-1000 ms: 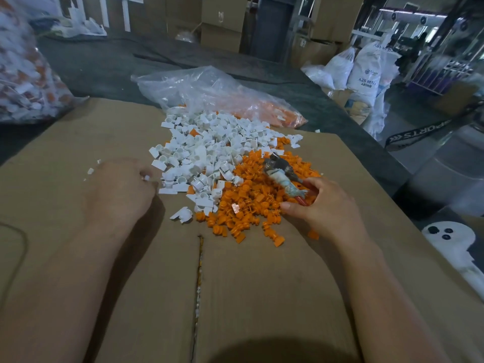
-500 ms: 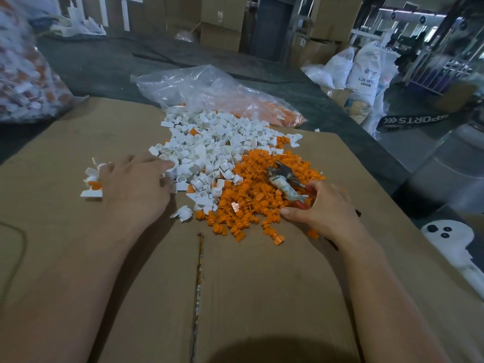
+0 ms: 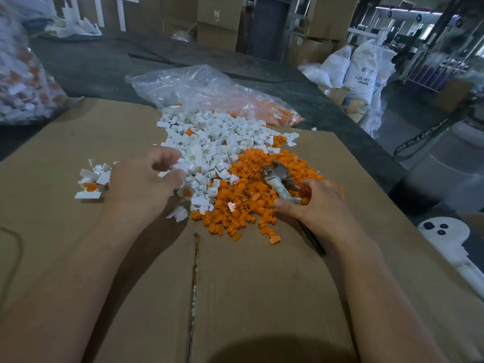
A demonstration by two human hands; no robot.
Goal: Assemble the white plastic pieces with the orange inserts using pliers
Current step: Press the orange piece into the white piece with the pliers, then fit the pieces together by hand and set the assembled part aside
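we look down on a flat brown cardboard sheet (image 3: 131, 284) with a seam running toward us down its middle. on its far half lies a heap of small white plastic pieces (image 3: 214, 142). touching it on the right is a heap of small orange inserts (image 3: 243, 203) that spills toward us.

our left hand (image 3: 144, 184) sits at the left edge of the white heap with its fingers curled. thumb and fingertips (image 3: 176, 176) close on one small white plastic piece (image 3: 182, 166), though blur hides just how it is pinched. just left of that hand, apart from the main heap, is a small cluster of white pieces with orange showing in them (image 3: 91, 180).

our right hand (image 3: 318, 204) rests on the right side of the orange heap. its fingers are curled round the handles of worn metal pliers (image 3: 279, 179) and its thumb lies along the near side. one handle is wrapped in pale tape, and a dark handle end shows beneath the wrist. the head of the pliers lies over the orange inserts, pointing away and to the left. we cannot tell whether its jaws are parted.

beyond the heaps a crumpled clear plastic bag (image 3: 209, 90) holds more orange parts. a second filled bag (image 3: 23, 82) sits at far left, white sacks (image 3: 361, 69) at far right, and brown cardboard boxes (image 3: 218, 22) behind.
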